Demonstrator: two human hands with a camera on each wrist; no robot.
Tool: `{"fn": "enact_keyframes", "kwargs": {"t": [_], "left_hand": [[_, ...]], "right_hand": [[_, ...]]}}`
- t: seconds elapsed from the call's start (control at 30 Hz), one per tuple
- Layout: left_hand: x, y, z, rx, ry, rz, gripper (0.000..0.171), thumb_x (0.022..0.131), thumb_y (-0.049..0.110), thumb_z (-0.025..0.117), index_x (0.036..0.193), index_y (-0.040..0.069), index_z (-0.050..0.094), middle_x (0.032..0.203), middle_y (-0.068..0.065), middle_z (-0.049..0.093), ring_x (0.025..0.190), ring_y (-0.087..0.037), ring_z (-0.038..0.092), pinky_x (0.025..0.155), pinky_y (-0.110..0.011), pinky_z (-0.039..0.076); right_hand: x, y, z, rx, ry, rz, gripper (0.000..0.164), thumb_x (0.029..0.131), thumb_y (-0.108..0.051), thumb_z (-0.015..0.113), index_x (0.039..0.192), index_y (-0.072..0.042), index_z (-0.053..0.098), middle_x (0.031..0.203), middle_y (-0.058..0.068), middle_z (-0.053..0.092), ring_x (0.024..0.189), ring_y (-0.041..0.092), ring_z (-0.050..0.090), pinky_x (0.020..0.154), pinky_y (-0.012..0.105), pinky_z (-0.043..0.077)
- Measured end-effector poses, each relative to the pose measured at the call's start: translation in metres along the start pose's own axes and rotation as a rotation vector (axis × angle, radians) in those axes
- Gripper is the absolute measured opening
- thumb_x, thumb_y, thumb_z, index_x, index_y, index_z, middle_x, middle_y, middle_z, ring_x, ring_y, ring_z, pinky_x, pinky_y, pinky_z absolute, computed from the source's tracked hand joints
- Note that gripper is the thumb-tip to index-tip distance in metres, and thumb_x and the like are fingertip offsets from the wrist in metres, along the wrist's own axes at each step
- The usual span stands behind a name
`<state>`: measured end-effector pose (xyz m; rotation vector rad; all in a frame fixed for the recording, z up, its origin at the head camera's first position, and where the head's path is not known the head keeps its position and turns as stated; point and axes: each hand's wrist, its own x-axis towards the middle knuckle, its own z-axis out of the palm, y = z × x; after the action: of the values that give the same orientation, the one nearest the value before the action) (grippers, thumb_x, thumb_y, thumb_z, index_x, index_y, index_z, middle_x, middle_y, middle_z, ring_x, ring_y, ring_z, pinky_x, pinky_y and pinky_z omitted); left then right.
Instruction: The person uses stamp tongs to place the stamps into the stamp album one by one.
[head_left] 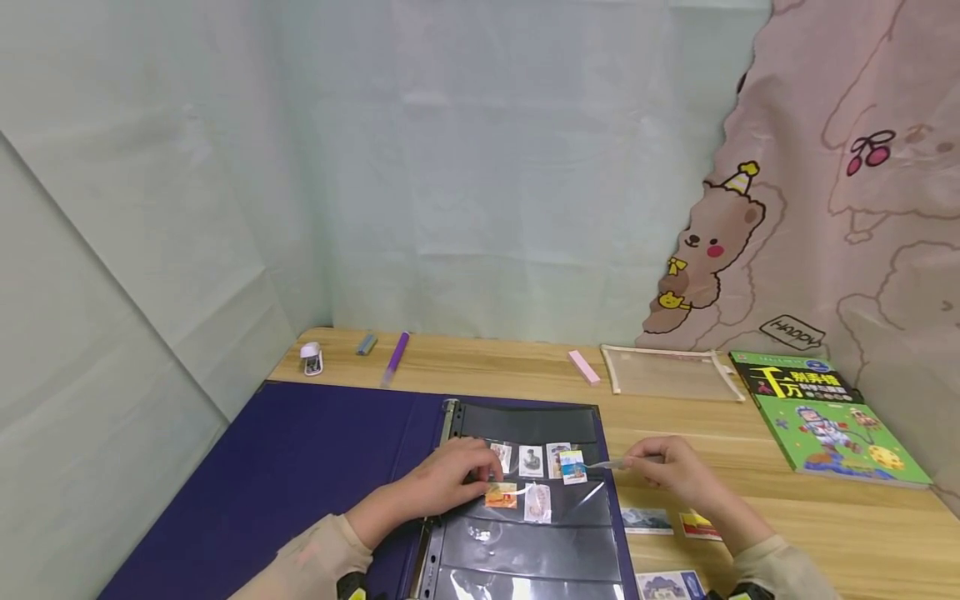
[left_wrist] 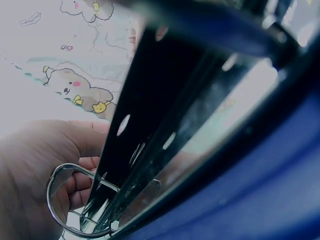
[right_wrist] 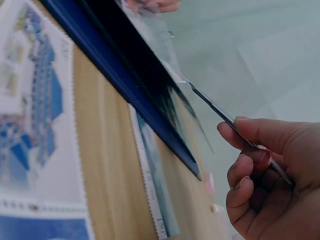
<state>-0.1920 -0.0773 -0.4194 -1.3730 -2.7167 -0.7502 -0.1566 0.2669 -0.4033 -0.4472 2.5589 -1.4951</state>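
Observation:
An open stamp album (head_left: 525, 546) with black pocket pages lies before me. My right hand (head_left: 671, 468) grips metal tweezers (head_left: 606, 463), their tips at a blue-and-yellow stamp (head_left: 573, 468) above the page's right side. My left hand (head_left: 453, 477) is over the page's left side, fingers bent, seeming to pinch a clear pocket strip (right_wrist: 155, 25). Just by its fingertips is an orange stamp (head_left: 501, 496), beside a pale stamp (head_left: 537, 503). In the row above sit a portrait stamp (head_left: 531, 460) and two others, one partly covered by the tweezered stamp.
Loose stamps, among them a grey landscape stamp (head_left: 647, 522), lie right of the album. Farther back are a stapler (head_left: 311, 360), a purple pen (head_left: 396, 357), a pink box (head_left: 583, 367), a mesh pouch (head_left: 671, 373) and a green book (head_left: 828, 421). Metal rings (left_wrist: 50, 192) bind the pages.

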Motion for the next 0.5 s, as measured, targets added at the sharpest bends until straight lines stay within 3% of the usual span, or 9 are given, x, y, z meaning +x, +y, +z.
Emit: {"fn": "enact_keyframes", "kwargs": {"t": [0.5], "left_hand": [[-0.0003,0.0004,-0.0010,0.011,-0.001,0.000,0.010,0.083,0.020,0.063,0.090,0.027,0.061,0.077,0.014,0.050,0.073,-0.002,0.043,0.071,-0.020,0.034]], "right_hand": [[0.0031,-0.0036,0.0007,-0.081,-0.079,-0.013,0.022,0.087,-0.015,0.057,0.084,0.006,0.063,0.062,-0.003,0.048,0.051,0.000,0.040,0.044,0.020,0.037]]}}
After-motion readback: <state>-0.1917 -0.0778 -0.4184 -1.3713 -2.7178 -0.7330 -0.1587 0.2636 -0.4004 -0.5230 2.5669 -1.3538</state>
